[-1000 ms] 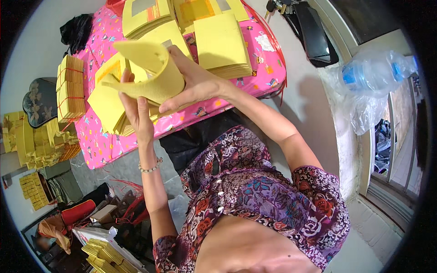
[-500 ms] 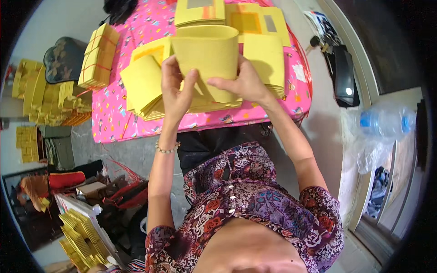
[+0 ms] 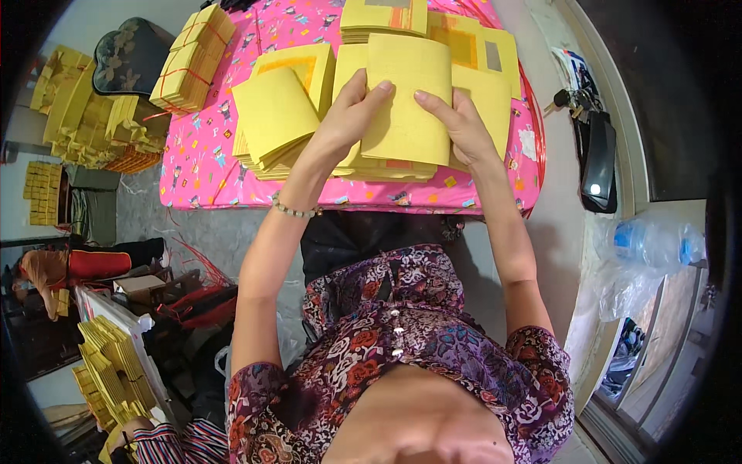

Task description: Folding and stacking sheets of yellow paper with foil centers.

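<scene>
Between my hands is a folded yellow paper sheet point(image 3: 410, 108), held flat and upright over the pink table. My left hand point(image 3: 352, 116) is closed at its left edge, thumb lying on the front. On the opposite edge, my right hand point(image 3: 464, 131) grips with its thumb on the front face and its fingers partly hidden. Just left of them lies a pile of folded yellow papers point(image 3: 276, 116), fanned at the lower edge. A stack of yellow paper point(image 3: 487, 100) lies behind my right hand. More sheets sit under the held one, partly hidden.
A pink patterned cover point(image 3: 201, 162) spreads over the table. Tied yellow bundles point(image 3: 193, 58) stand at its left corner, beside a dark flowered chair back point(image 3: 131, 58). At the far side are yellow stacks with orange and silver patches point(image 3: 382, 17). Another person's striped sleeve point(image 3: 182, 442) shows lower left.
The yellow paper, bowed into an open loop before, is now pressed flat. Both hands have shifted right with it, and the whole view has shifted a little.
</scene>
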A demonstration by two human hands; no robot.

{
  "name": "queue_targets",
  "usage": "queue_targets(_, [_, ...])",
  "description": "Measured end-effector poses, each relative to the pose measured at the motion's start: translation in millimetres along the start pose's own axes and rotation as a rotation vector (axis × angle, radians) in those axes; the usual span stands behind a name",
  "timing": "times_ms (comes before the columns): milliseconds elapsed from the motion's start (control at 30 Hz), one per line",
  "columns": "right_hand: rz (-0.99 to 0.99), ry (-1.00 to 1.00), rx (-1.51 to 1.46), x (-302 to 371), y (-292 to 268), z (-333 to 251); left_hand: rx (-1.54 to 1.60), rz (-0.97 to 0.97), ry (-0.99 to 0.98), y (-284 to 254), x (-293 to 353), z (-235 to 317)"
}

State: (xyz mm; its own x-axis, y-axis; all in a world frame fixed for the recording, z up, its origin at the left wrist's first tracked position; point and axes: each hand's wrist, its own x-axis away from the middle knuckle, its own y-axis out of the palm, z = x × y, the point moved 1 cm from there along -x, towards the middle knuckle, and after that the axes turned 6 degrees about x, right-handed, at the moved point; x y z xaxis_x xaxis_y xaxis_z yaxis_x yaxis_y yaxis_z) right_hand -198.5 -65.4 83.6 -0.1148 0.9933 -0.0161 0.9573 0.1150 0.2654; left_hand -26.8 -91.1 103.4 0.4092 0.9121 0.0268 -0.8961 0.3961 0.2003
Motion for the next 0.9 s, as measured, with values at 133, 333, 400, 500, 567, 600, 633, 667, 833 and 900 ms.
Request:
queue_targets(133, [0.007, 0.031, -0.031, -1.2, -2.5, 2.8, 0.045, 0.001, -0.005, 1.7, -3.3, -4.2])
queue_targets(333, [0.001, -0.09, 0.146, 1.5, -4.3, 0.4, 0.054, -0.024, 0.045, 5.5, -0.2, -3.8])
queue_targets(400, [0.011, -0.156, 0.206, 5.3, -3.9, 1.0, 0.105, 0.0, 0.127, 10.5, 5.8, -6.3])
queue_targets(500, [0.008, -0.233, 0.326, 10.3, -2.7, -3.4, 0.087, 0.109, 0.272, 18.7, 14.7, -13.9])
queue_targets(567, [-0.017, -0.284, 0.304, 16.1, -1.3, -4.2, 0.077, 0.125, 0.366, 25.1, 19.2, -17.3])
queue_targets(600, [-0.042, -0.267, 0.272, 17.9, -1.2, -5.7, 0.029, 0.117, 0.439, 27.0, 20.8, -17.5])
queue_targets(633, [-0.044, -0.274, 0.274, 19.7, -1.7, -6.8, -0.019, 0.109, 0.509, 28.4, 22.9, -17.4])
queue_targets(667, [-0.049, -0.287, 0.263, 21.4, -2.5, -7.2, 0.021, 0.088, 0.46, 28.9, 24.7, -18.6])
queue_targets(833, [-0.049, -0.273, 0.256, 28.9, -7.0, -7.2, 0.076, 0.065, 0.434, 32.3, 30.7, -20.2])
queue_targets(900, [0.011, -0.27, 0.19, 30.0, -4.5, -8.6, 0.072, 0.067, 0.465, 34.9, 29.3, -21.8])
